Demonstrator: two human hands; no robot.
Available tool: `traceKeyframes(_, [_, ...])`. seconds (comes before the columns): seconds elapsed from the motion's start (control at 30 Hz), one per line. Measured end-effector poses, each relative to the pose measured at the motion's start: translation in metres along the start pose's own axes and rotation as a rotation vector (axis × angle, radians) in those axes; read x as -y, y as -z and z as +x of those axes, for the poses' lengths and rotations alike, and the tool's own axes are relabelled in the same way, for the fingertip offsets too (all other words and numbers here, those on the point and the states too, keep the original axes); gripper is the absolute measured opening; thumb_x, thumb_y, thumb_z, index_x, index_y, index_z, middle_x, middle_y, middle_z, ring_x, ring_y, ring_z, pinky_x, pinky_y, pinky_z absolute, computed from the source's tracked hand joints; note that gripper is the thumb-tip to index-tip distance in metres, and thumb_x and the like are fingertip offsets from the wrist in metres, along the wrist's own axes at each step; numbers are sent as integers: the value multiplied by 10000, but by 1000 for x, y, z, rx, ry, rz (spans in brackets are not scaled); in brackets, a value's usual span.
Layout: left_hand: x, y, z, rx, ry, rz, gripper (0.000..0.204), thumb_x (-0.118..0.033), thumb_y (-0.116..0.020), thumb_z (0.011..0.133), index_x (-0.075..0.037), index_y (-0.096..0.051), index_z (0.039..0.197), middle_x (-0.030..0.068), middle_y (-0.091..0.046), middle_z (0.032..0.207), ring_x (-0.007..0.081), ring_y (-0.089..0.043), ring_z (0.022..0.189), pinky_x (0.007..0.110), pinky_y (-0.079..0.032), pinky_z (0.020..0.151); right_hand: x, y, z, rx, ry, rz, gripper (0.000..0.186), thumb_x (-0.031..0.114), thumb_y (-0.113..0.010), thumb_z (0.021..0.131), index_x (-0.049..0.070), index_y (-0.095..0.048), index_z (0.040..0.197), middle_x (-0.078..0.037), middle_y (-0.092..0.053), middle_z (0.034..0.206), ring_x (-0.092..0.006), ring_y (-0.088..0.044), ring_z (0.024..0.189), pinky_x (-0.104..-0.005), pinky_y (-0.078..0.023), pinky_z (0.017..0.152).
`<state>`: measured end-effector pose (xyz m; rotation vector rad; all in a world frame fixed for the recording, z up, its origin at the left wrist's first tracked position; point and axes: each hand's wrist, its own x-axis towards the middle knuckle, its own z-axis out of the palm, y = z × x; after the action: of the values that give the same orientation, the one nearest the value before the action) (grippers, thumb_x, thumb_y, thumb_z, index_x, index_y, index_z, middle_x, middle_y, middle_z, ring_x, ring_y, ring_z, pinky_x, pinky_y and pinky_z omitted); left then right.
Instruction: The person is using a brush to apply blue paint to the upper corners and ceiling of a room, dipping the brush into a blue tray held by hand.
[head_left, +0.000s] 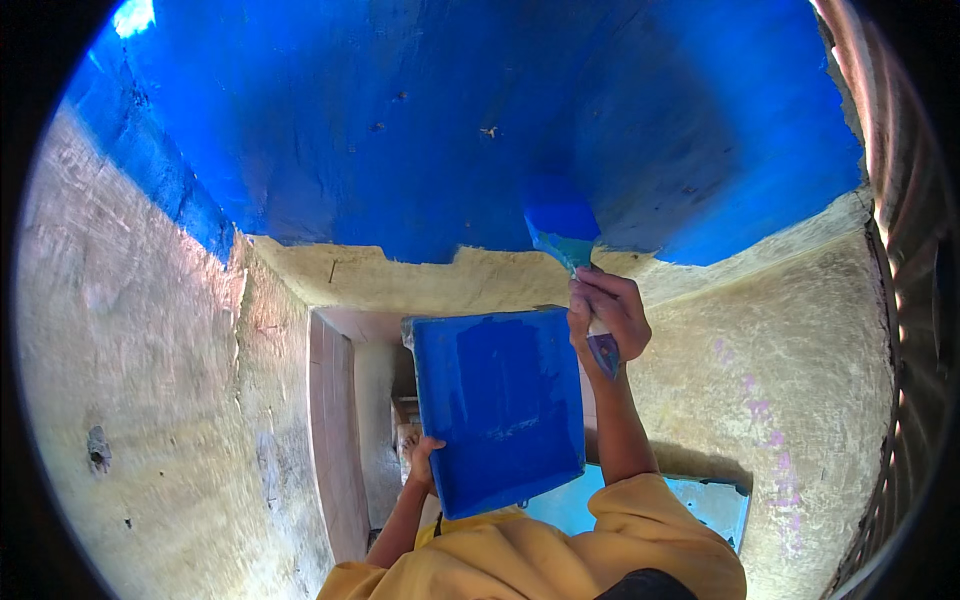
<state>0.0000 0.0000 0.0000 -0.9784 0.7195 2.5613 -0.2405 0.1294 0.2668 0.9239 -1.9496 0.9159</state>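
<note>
Closed around the handle of a paintbrush (562, 232), my right hand (612, 315) is raised in front of me. The brush's wide bristles are coated in blue and lie against the blue-painted part of the wall (450, 120), near the lower edge of the paint. My left hand (424, 462) grips the left side of a paint tray (505, 410), thumb over its rim and the other fingers hidden behind. Wet blue paint covers the inside of the tray, which is held below and left of the brush.
Below the ragged paint edge is a bare cream wall strip (420, 285). Rough unpainted walls stand at left (150, 380) and right (790, 380). A doorway (340, 420) opens behind the tray. Corrugated sheeting (890, 150) runs along the far right. A light-blue panel (710, 505) shows low behind my right arm.
</note>
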Motion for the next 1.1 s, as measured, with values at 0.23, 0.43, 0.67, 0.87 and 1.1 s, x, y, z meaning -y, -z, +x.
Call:
traceKeyframes(0.23, [-16,-14,-8,-53,3,-9,494,-237,-566,637,-40,-511,1086,124,-564,922,269,-557,818,395,-480,745,5,4,38,-229,115,-52,98,97,-659,790,2,-651,811,-137,-626,903,-224,-634,837,-301,-533,720])
traceKeyframes(0.43, [-15,-28,-8,-87,-109,18,436,-231,-572,647,-45,-530,1039,97,-558,863,250,-554,779,371,-479,724,11,0,34,-121,100,-43,107,102,-644,800,-3,-663,796,-125,-639,863,-203,-642,798,-295,-529,702])
traceKeyframes(0.67, [-17,-21,-17,-81,40,-52,432,-218,-564,648,-29,-540,1036,112,-576,898,261,-564,799,371,-483,738,14,9,47,-189,34,-71,93,80,-634,802,-8,-660,817,-120,-639,865,-171,-620,717,-259,-509,601])
traceKeyframes(0.87, [-14,-20,-23,-4,-10,-62,474,-237,-563,639,-27,-531,1063,121,-580,920,263,-563,808,383,-485,737,33,-19,27,48,-33,203,136,43,-728,697,50,-677,823,-68,-646,872,-158,-641,699,-257,-520,590])
traceKeyframes(1.1, [-4,-8,-22,-40,-22,-42,560,-271,-567,628,-33,-494,1130,137,-566,966,286,-556,833,413,-480,752,30,-38,63,-85,-68,164,113,18,-706,715,32,-674,822,-100,-647,888,-157,-638,710,-258,-521,582])
